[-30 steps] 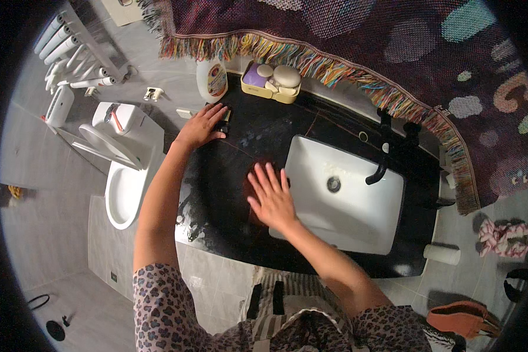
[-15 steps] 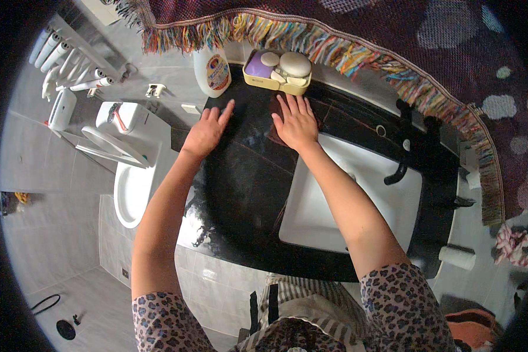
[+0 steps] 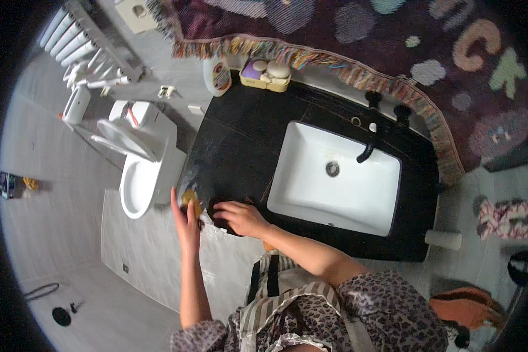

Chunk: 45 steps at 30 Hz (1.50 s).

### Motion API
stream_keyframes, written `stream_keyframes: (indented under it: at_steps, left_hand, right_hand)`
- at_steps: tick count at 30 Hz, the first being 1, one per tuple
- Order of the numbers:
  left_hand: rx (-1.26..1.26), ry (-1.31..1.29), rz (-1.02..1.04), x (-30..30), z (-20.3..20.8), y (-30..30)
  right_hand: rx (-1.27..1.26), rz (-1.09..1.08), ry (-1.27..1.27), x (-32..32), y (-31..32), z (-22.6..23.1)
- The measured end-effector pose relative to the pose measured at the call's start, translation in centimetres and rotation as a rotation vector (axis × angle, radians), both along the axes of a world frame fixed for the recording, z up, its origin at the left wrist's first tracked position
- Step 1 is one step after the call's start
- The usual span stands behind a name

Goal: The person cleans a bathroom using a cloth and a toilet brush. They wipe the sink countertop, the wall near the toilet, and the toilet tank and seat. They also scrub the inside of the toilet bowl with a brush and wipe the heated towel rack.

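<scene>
At the front left edge of the glossy black countertop (image 3: 234, 135), my left hand (image 3: 188, 226) is raised with its fingers stretched apart, holding nothing that shows. A blurred yellowish patch lies right by its fingers; I cannot tell if it is a thing or a reflection. Close by, my right hand (image 3: 240, 218) reaches left along the front edge, fingers extended and slightly bent. Beneath it is a dark brown cloth-like piece (image 3: 220, 222), mostly hidden and hard to tell from the counter. The white rectangular sink (image 3: 311, 199) is to the right of both hands.
A white bottle (image 3: 218, 79) and a cream tray (image 3: 264, 84) of soap-like items stand at the back. The black faucet (image 3: 366, 151) overhangs the sink. Left of the counter is a white toilet (image 3: 136, 188). A fringed patterned textile (image 3: 358, 64) hangs behind.
Both hands have come from the back of the counter to its front left edge. The brown cloth no longer lies near the tray. The whole view has shifted, baring the sink.
</scene>
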<state>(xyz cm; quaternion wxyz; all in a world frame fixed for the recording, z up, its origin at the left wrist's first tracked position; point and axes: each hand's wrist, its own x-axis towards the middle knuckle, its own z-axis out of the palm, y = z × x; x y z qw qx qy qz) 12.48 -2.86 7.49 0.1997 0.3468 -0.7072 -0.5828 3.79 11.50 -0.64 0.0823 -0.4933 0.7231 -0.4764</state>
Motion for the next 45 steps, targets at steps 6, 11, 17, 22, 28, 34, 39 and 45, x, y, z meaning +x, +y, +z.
stream_keyframes:
  at_steps: [6, 11, 17, 22, 28, 34, 39, 45]
  left_hand:
    - [0.178, -0.014, 0.274, 7.8, 1.5, 2.3]
    - [0.235, -0.007, 0.26, 6.5, 0.8, 3.3]
    - [0.221, 0.013, 0.22, 0.5, 0.7, 3.8]
    - [0.241, 0.025, 0.245, -3.3, -0.1, 4.2]
    - [0.235, 0.049, 0.221, -5.8, -1.9, 3.6]
    - [0.207, 0.033, 0.186, -6.8, -0.9, 1.3]
    - [0.201, 0.011, 0.147, -6.5, 0.2, -1.9]
    - [0.183, 0.03, 0.136, -3.3, -1.9, -6.2]
  right_hand:
    - [-0.534, -0.459, -1.513, -10.0, 6.6, 5.5]
    - [-0.411, -1.172, -0.686, -24.0, 14.5, 3.2]
    - [0.667, -1.262, 0.188, -27.3, 13.6, -2.6]
    - [0.799, -1.23, 0.284, -27.8, 8.3, -3.6]
    - [0.631, -0.798, 0.38, -26.2, -1.6, -2.1]
    - [0.304, -0.082, 0.462, -15.8, -4.5, 0.1]
    - [0.446, -0.049, -0.007, -17.0, -1.1, 0.5]
    - [0.435, -0.309, 0.452, -29.3, -7.5, -1.6]
